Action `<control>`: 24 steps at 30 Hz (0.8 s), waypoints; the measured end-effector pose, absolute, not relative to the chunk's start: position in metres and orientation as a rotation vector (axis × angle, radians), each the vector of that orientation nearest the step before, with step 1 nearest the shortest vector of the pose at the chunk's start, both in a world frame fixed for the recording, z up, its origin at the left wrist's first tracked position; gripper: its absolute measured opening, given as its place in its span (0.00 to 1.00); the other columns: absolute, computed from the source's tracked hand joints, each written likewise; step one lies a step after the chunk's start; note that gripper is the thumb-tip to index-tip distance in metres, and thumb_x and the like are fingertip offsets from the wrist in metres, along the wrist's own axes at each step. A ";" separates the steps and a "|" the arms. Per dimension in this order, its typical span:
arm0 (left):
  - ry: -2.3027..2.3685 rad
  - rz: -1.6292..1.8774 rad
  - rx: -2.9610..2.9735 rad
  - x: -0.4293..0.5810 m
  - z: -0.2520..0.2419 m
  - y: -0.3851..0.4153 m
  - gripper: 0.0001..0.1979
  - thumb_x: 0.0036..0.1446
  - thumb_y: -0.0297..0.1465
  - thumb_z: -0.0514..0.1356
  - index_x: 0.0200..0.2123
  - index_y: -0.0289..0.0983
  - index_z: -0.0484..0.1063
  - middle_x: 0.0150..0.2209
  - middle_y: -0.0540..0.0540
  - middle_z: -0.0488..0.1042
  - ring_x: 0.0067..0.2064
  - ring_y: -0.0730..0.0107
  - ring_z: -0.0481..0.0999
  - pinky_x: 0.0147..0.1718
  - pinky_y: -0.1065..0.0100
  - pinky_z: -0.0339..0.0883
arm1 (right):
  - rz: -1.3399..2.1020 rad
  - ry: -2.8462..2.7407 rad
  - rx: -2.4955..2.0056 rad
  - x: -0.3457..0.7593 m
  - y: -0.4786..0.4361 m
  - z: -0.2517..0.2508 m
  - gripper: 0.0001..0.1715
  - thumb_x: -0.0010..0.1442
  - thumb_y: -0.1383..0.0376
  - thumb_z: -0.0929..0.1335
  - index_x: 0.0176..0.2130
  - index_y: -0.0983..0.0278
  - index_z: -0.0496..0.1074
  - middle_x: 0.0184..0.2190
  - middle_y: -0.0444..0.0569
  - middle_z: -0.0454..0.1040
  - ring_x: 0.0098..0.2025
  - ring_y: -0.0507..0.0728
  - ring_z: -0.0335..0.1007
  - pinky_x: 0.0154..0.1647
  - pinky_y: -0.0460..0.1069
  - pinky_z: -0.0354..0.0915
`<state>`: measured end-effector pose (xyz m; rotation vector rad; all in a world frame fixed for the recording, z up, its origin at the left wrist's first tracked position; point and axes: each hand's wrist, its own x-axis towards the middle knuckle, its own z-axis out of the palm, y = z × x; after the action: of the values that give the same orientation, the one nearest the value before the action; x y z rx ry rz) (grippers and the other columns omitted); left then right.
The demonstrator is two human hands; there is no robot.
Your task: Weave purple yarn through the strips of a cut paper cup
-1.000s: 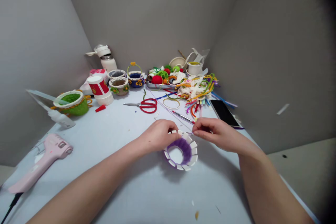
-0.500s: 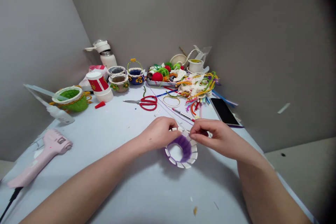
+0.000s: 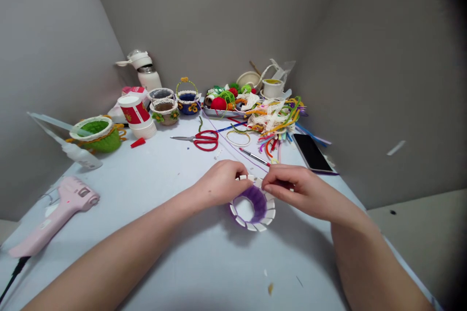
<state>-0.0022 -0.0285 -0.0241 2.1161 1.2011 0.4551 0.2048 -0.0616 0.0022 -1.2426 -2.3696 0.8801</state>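
Observation:
A paper cup (image 3: pixel 269 214), its wall cut into white strips with purple yarn (image 3: pixel 260 202) woven between them, is tilted with its mouth toward me. My left hand (image 3: pixel 225 183) grips the cup's far left rim between thumb and fingers. At the right side of the rim, my right hand (image 3: pixel 292 185) is closed in a pinch. A thin purple strand crosses the table from the back and runs to that hand's fingers. The fingertips hide the exact spot where the strand meets the cup.
Red-handled scissors (image 3: pixel 206 140), a pen (image 3: pixel 254 156) and a gold ring (image 3: pixel 238 138) lie beyond the cup. On the left are a pink glue gun (image 3: pixel 58 214) and a green basket (image 3: pixel 98 142). A phone (image 3: pixel 313 152) and colourful yarn pieces (image 3: pixel 273 119) lie at right.
My right hand has shifted very slightly left along the rim, still pinched. The left hand keeps its hold, and the camera view has moved a little.

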 end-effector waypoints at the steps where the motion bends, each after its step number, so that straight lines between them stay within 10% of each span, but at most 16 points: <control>1: 1.200 0.455 2.114 -0.002 -0.024 -0.028 0.11 0.50 0.36 0.55 0.25 0.36 0.72 0.24 0.51 0.71 0.27 0.73 0.65 0.26 0.70 0.52 | 0.867 -2.384 -1.238 0.206 -0.062 0.003 0.10 0.62 0.63 0.64 0.33 0.63 0.72 0.29 0.45 0.70 0.30 0.50 0.63 0.30 0.45 0.58; 24: 1.248 0.388 2.118 -0.008 -0.014 -0.031 0.11 0.50 0.37 0.55 0.25 0.37 0.71 0.25 0.51 0.72 0.27 0.72 0.67 0.24 0.71 0.53 | 0.860 -2.568 -1.296 0.211 -0.046 -0.015 0.08 0.58 0.68 0.63 0.30 0.65 0.71 0.26 0.45 0.71 0.29 0.51 0.64 0.29 0.44 0.57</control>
<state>-0.0075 -0.0314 -0.0136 2.1179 1.2482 0.3878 0.2109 -0.0461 -0.0147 -1.2960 -2.5684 0.8601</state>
